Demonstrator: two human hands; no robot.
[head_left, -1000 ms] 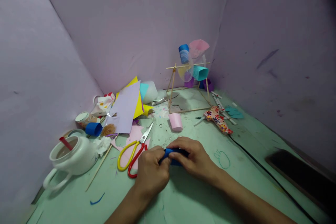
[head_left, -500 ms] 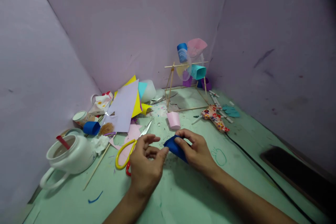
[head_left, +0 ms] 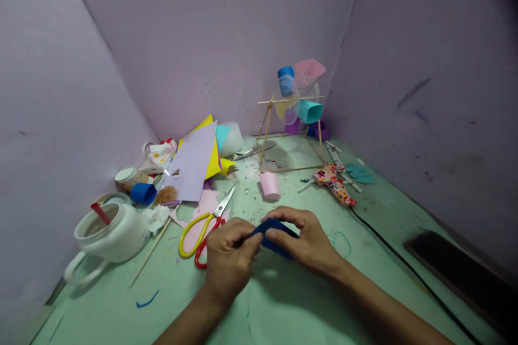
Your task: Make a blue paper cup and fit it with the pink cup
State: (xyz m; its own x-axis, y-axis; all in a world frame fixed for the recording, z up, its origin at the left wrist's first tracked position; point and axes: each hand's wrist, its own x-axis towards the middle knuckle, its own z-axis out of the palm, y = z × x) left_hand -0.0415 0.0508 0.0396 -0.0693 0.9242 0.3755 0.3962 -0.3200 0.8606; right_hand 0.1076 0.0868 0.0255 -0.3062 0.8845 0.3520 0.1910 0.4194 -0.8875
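Observation:
A curved piece of dark blue paper (head_left: pixel 278 233) is held above the green table between my two hands. My right hand (head_left: pixel 307 237) grips its right side, thumb in front and fingers behind. At its left edge, my left hand (head_left: pixel 232 253) pinches the paper between thumb and fingers. Just left of that hand lie scissors (head_left: pixel 202 232) with one yellow and one red handle, resting on pink paper scraps (head_left: pixel 206 202). Beyond my hands a small pink paper cup (head_left: pixel 270 186) sits on the table.
A stick frame (head_left: pixel 267 132) carrying a wheel of coloured paper cups (head_left: pixel 311 111) stands at the back. To the right are a flower-patterned glue gun (head_left: pixel 334 183) with a black cord and a dark phone-like slab (head_left: pixel 453 264). A white pot (head_left: pixel 117 237) and stacked paper (head_left: pixel 196 161) occupy the left.
My left hand has closed onto the left edge of the blue paper, where its fingers were spread before. The view has shifted slightly, and more of the scissors shows.

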